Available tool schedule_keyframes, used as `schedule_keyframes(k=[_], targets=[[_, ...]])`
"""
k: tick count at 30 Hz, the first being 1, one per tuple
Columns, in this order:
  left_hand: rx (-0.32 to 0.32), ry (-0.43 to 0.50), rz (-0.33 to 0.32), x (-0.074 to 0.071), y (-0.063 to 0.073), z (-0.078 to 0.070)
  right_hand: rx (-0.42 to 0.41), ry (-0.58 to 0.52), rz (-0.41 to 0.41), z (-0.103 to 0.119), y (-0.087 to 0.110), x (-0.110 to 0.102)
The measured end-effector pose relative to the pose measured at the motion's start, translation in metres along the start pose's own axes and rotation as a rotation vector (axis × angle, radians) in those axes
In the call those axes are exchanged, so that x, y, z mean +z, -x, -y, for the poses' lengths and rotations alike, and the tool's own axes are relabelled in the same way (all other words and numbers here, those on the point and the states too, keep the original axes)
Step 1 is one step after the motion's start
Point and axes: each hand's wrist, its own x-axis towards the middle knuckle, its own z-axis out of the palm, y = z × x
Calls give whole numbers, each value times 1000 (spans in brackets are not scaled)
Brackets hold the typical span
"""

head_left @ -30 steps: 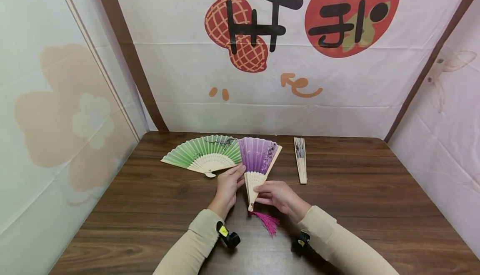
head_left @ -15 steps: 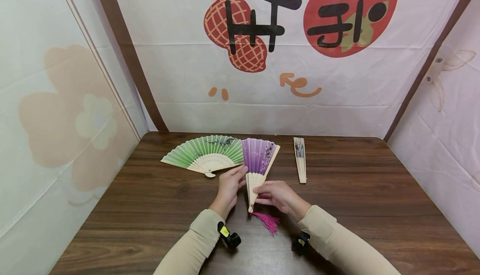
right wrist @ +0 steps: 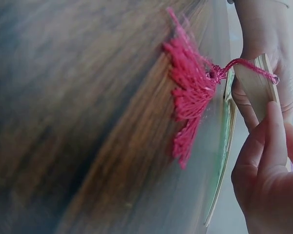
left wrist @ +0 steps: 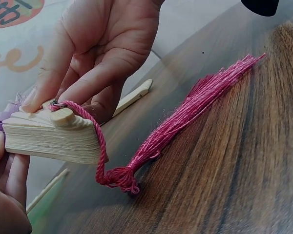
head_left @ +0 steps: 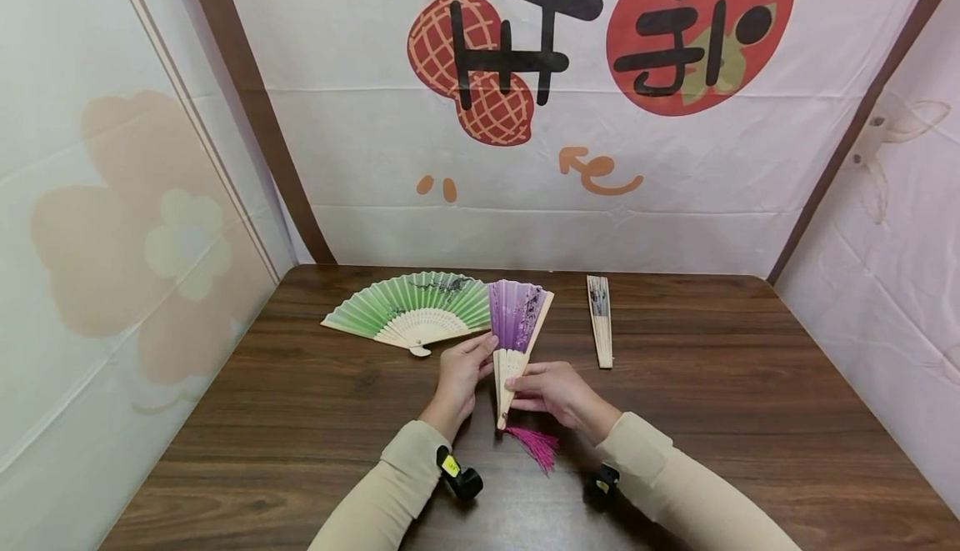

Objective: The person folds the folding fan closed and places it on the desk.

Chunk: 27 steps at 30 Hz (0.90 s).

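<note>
I have the purple fan [head_left: 516, 318] part-way spread between both hands, over the middle of the table, its cloth end pointing away from me and its pivot end toward me. The left hand [head_left: 457, 374] pinches its left edge about where cloth meets ribs, thumb in front and fingers behind. The right hand [head_left: 562, 393] pinches the pale ribs lower down on the right side, thumb on the face turned to my head camera. My left wrist view shows the ribs stacked thick at the pivot, with a pink cord [left wrist: 101, 146] looped through there and running to the magenta tassel [head_left: 536, 448]. The tassel trails to the right of the pivot; I can't tell how much of it rests on the wood.

Left of the purple fan, the green fan [head_left: 420, 309] lies wide open, its right end meeting or passing behind the purple cloth in my head view. To the right, well apart from both hands, lies a folded fan [head_left: 601, 326] with a dark pattern on its cloth. All this is on or above a brown wood-grain table [head_left: 300, 434]. Beyond it hangs a white backdrop [head_left: 360, 159] printed with a red peanut [head_left: 498, 122] and black characters.
</note>
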Motion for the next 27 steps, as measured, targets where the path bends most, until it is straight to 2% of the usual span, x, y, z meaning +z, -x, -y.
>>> schedule_keyframes(k=[27], targets=[[17,-64,20,2,4,1,-6,54,12,1,3,2]])
